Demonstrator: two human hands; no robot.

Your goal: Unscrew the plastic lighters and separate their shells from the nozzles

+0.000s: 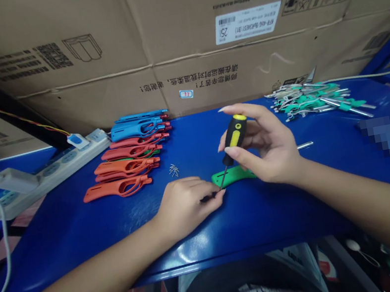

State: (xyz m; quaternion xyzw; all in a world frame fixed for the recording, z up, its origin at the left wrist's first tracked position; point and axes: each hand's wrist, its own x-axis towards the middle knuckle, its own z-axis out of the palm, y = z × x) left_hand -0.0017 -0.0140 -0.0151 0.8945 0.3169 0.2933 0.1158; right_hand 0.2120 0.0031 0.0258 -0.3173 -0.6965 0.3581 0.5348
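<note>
My right hand (264, 141) is closed round the black and yellow handle of a screwdriver (236, 137), which is tilted with its shaft pointing down and to the left. The screwdriver's tip meets the pinched fingertips of my left hand (186, 203). Whatever those left fingers pinch is too small and hidden to make out. A green plastic lighter casing (236, 174) lies on the table behind the shaft, partly covered by my right hand. Beyond my left hand is a small pile of screws (173, 170).
Rows of blue, red and orange lighter casings (119, 167) lie at the left. A power strip (51, 168) with plugs and cables is farther left. Green parts with metal tubes (318, 96) are heaped at the back right. A cardboard box (181, 68) stands behind the blue table (122, 244).
</note>
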